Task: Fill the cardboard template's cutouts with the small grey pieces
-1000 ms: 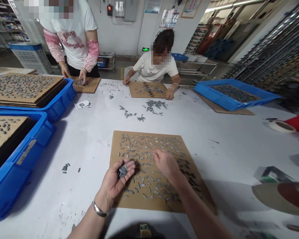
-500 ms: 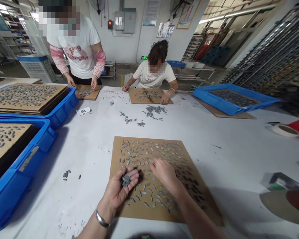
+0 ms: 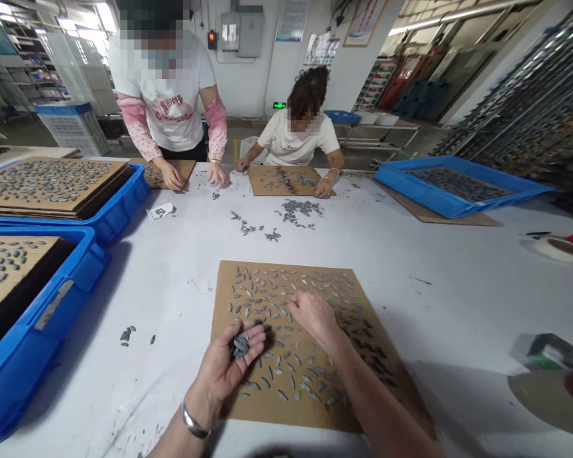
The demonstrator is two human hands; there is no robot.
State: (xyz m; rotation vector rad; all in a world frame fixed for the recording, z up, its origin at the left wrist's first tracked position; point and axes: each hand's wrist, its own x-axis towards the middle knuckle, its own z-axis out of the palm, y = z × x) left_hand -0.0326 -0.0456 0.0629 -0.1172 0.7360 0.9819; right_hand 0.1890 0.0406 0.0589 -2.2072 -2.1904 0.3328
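Observation:
My left hand (image 3: 229, 366) is turned palm up and cupped around a small heap of grey leaf-shaped pieces (image 3: 240, 345), just over the left side of a brown board (image 3: 248, 410). Rows of similar grey pieces (image 3: 292, 381) lie spread across that board. My right hand (image 3: 312, 318) is over the middle of the board, its fingers pinched together at the surface. Whatever sits between those fingertips is hidden by the hand.
Blue trays (image 3: 83, 273) with piece-covered boards stand at left, another blue tray (image 3: 434, 191) at far right. Loose pieces (image 3: 300, 213) lie mid-table. Two co-workers handle boards across the table. A tape roll (image 3: 561, 249) lies at right.
My right hand has shifted slightly upward on the board, still pinched. The left hand stays in place. The standing co-worker's hand has moved right, off their board onto the table.

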